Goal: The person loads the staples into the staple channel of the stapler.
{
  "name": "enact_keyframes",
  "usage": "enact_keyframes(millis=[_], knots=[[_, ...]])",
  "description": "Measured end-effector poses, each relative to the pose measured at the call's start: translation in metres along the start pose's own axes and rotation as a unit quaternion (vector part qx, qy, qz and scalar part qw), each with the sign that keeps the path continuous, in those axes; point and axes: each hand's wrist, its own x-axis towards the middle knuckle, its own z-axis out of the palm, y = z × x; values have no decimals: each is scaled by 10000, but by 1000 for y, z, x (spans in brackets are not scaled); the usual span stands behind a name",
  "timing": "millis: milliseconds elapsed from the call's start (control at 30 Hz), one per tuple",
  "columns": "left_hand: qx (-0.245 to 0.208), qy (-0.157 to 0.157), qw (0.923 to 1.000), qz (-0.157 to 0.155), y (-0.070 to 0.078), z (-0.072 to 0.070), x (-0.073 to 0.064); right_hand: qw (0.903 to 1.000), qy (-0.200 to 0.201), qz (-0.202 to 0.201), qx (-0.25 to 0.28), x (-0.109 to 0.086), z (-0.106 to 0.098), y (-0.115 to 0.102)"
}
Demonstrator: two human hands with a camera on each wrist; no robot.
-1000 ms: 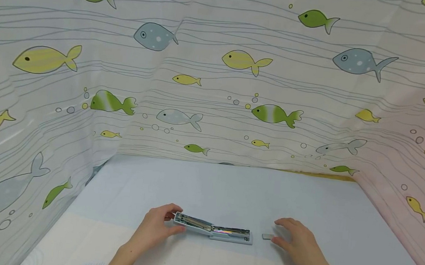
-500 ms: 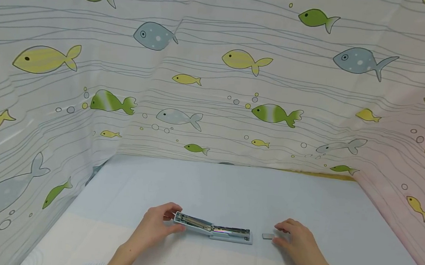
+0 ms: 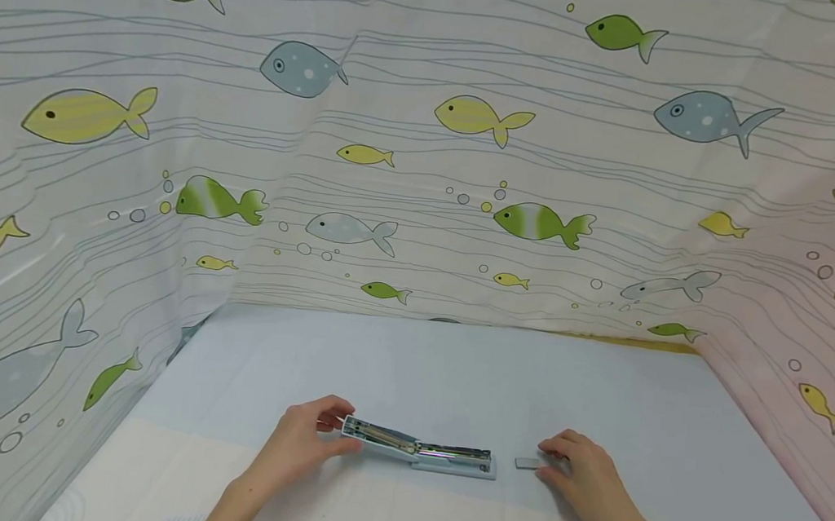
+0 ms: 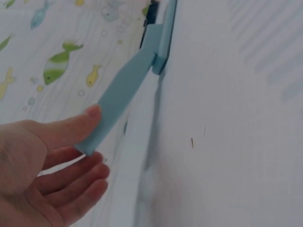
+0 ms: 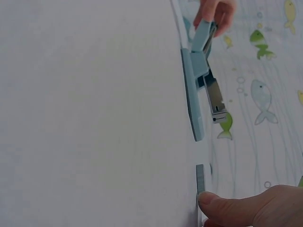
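A pale blue stapler [image 3: 454, 469] lies in the middle of the table in the head view, its top folded back to the left. My left hand [image 3: 304, 438] holds the raised end of that top arm [image 4: 124, 87] between thumb and fingers, the thumb on its outer face. On the right, my right hand [image 3: 592, 479] pinches a short grey strip of staples [image 5: 200, 177] by its near end. The strip [image 3: 526, 464] points at the stapler's front, with a small gap between them. The right wrist view shows the metal magazine [image 5: 215, 97] standing up from the base.
A white and pale blue cloth [image 3: 445, 377] covers the table. A curtain [image 3: 422, 195] printed with fish surrounds its back and sides. A small dark speck [image 4: 192, 143] lies on the cloth in front of the stapler.
The right hand's fingers have drawn slightly closer to its thumb, with a little more of the staple strip showing. The stapler and the left hand have barely moved.
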Motion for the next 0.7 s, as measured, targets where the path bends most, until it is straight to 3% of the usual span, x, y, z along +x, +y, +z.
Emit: enact_keyframes(millis=[700], knots=[[-130,-117,9998,-33,1,-6,0,9998,148,-120,28,0,6,3]])
